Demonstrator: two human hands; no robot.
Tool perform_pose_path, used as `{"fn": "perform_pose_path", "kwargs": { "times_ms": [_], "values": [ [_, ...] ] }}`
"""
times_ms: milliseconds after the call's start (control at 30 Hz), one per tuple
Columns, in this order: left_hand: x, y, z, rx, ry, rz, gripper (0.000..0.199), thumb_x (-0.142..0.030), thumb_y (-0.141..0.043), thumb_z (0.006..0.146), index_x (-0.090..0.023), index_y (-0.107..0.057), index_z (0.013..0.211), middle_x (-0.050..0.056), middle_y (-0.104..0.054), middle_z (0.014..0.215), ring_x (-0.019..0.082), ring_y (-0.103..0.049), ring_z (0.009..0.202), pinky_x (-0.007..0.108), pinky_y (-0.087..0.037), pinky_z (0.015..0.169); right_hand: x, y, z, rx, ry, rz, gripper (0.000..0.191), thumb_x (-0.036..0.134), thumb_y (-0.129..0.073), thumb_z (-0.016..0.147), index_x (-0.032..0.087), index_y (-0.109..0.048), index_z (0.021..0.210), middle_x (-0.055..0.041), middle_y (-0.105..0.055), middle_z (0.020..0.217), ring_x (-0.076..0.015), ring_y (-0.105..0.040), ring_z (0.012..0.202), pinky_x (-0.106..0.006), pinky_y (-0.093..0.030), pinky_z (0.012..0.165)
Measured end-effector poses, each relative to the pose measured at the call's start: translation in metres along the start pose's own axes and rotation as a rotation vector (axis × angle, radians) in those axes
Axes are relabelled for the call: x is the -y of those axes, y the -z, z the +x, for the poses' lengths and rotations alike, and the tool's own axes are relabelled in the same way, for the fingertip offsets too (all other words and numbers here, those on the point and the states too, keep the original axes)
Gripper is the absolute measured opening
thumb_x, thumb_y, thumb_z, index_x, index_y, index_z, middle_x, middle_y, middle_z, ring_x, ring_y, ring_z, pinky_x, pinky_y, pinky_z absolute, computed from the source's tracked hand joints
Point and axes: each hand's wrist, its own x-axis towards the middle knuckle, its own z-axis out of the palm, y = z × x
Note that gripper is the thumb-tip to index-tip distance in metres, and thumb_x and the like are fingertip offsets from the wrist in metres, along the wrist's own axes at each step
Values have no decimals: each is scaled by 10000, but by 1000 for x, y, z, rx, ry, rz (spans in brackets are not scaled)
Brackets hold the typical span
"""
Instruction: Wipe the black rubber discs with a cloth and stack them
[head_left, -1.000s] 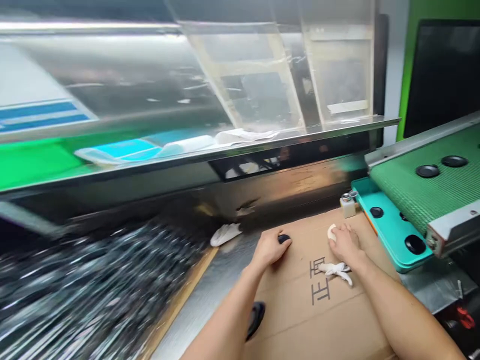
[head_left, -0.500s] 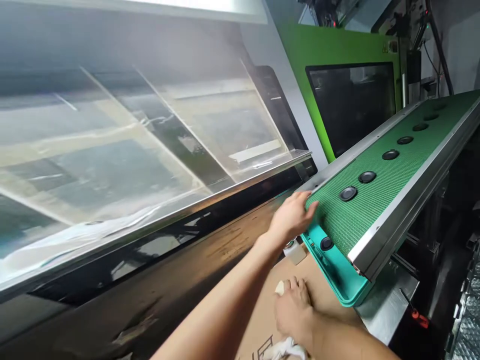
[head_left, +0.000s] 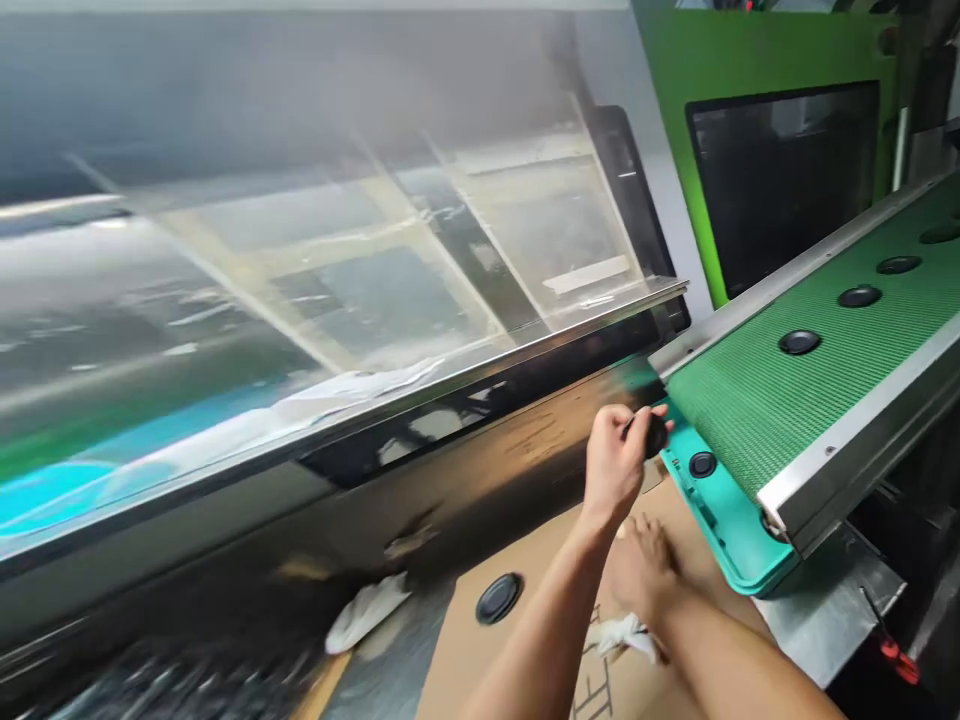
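My left hand [head_left: 616,458] is closed on a black round disc [head_left: 655,437], raised just beside the near end of the teal tray [head_left: 731,560]. A smaller-looking black disc [head_left: 703,464] lies in that tray, under the end of the green conveyor belt [head_left: 735,420]. Below, my right hand [head_left: 641,562] rests on the brown cardboard [head_left: 540,600] with its fingers curled down; what they hold, if anything, is hidden. Another black disc [head_left: 499,598] lies on the cardboard to the left of my forearms. White cloth [head_left: 626,636] sits by my right wrist.
More black discs [head_left: 800,342] lie spaced along the belt, bordered by metal rails [head_left: 862,470]. A machine with a clear sloping cover [head_left: 375,270] stands on the left. A red-handled tool [head_left: 898,660] rests near the metal plate [head_left: 832,590]. A white glove-like item [head_left: 367,612] lies lower left.
The belt's nearest disc is now in my left hand, which has moved off the belt. My view has swung left and down, bringing the disc on the cardboard into sight.
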Motion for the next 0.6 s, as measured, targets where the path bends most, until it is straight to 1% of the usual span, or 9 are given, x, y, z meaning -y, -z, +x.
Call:
{"fn": "perform_pose_path", "kwargs": {
  "times_ms": [100,167,200,267,333,400,500,533,600],
  "values": [
    [36,79,-52,-383,225,-160,395,-461,-750,796,-211,-463,901,51,-710,904,190,-712,749,282,-555,598,-2,8,1,-42,-47,-21,296,207,-491,901,180,-679,1128,-165,-619,1190,-314,-526,1107,-449,-427,916],
    [64,116,-82,-545,336,-266,324,-448,-707,846,-189,-544,951,49,-705,875,165,-701,725,243,-543,572,-2,12,3,-119,-45,19,302,270,-518,919,216,-667,1175,-127,-623,1209,-280,-522,1120,-394,-425,931],
    [77,127,-94,-589,401,-361,310,-474,-633,898,-175,-573,952,61,-705,849,165,-697,713,249,-551,577,0,13,3,-162,-31,57,313,293,-523,927,224,-660,1200,-114,-624,1215,-267,-519,1126,-374,-422,941],
    [97,138,-109,-582,496,-585,400,-509,-449,981,-149,-616,934,99,-710,832,184,-704,745,294,-584,646,7,12,-1,-209,32,127,346,332,-528,940,229,-643,1250,-99,-626,1221,-250,-518,1125,-351,-419,958],
    [107,139,-114,-509,527,-767,477,-488,-334,1015,-133,-643,935,135,-722,896,215,-716,849,347,-597,767,18,8,-10,-183,100,131,354,339,-526,945,232,-644,1260,-100,-615,1242,-250,-511,1132,-353,-419,969],
    [109,140,-114,-442,547,-878,476,-446,-306,1022,-131,-657,967,155,-723,1017,240,-709,969,398,-578,877,32,3,-21,-108,162,61,336,310,-518,943,235,-661,1238,-107,-592,1281,-263,-497,1145,-372,-418,976],
    [108,145,-113,-364,624,-992,421,-412,-339,1010,-145,-664,1017,158,-696,1174,259,-687,1068,460,-534,971,48,-1,-32,-33,238,-62,339,269,-492,943,243,-669,1231,-112,-536,1370,-282,-472,1165,-400,-417,968],
    [108,147,-113,-335,638,-1019,396,-396,-360,1004,-146,-667,1021,154,-691,1196,258,-682,1085,455,-524,992,51,-1,-31,-33,242,-95,350,267,-480,949,249,-666,1245,-110,-524,1388,-283,-469,1162,-403,-419,959],
    [108,147,-114,-304,639,-1046,356,-347,-391,997,-132,-674,993,152,-702,1169,246,-680,1086,413,-514,1014,51,2,-27,-62,188,-161,373,264,-452,963,249,-657,1275,-116,-536,1375,-281,-472,1145,-404,-421,947]
  ]
}}
